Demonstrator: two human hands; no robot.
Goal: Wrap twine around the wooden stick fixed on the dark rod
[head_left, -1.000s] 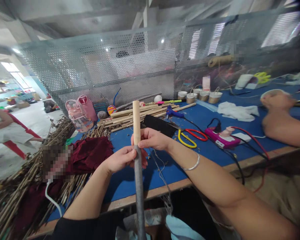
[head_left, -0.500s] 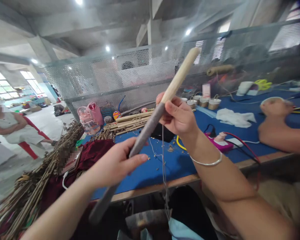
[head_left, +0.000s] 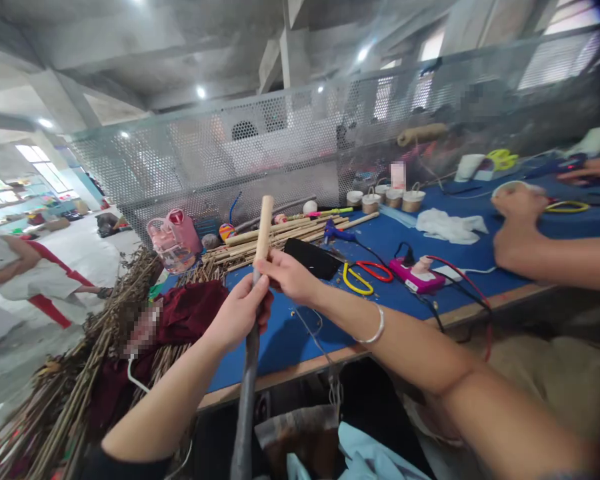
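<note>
A round wooden stick (head_left: 264, 230) stands nearly upright before me, bare and pale at the top. Below that, a grey covering (head_left: 247, 407) runs down past the table edge. My left hand (head_left: 240, 307) is wrapped round the grey part just under the bare wood. Close above it, my right hand (head_left: 293, 275) pinches the stick where the grey begins, with a bangle on that wrist. Thin thread (head_left: 317, 340) trails over the table edge to the right of the stick. The ends of my right fingers are partly hidden behind the stick.
Right of my hands lie yellow and red looped handles (head_left: 359, 280), a black pouch (head_left: 313, 259), a blue glue gun (head_left: 339, 231) and a purple power strip (head_left: 417, 280). Sticks (head_left: 285, 237) lie behind; dry stalks (head_left: 75, 393) at left. A co-worker's hand (head_left: 520, 207) is at right.
The stick has come down and swung from leaning right to nearly upright. My left hand has closed round it and now sits near my right hand, which has moved lower and left.
</note>
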